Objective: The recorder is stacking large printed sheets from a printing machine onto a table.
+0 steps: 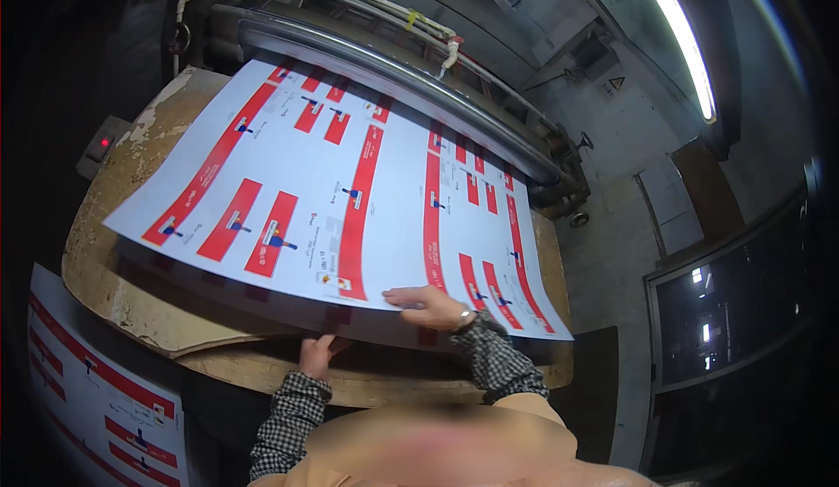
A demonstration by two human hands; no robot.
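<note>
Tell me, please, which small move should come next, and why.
Probably ease the printed sheet toward the roller: its far end appears to reach it, the right hand is at its near edge, and the left hand is by the front of the table.

Dim; one bright tube light point(684, 37), upper right.
Shadow beneath sheet point(398, 207); blurred patch bottom centre; rim dark, bowed.

Lit tube lamp point(680, 39) overhead; triangular sign point(617, 85) on wall point(616, 150).
</note>
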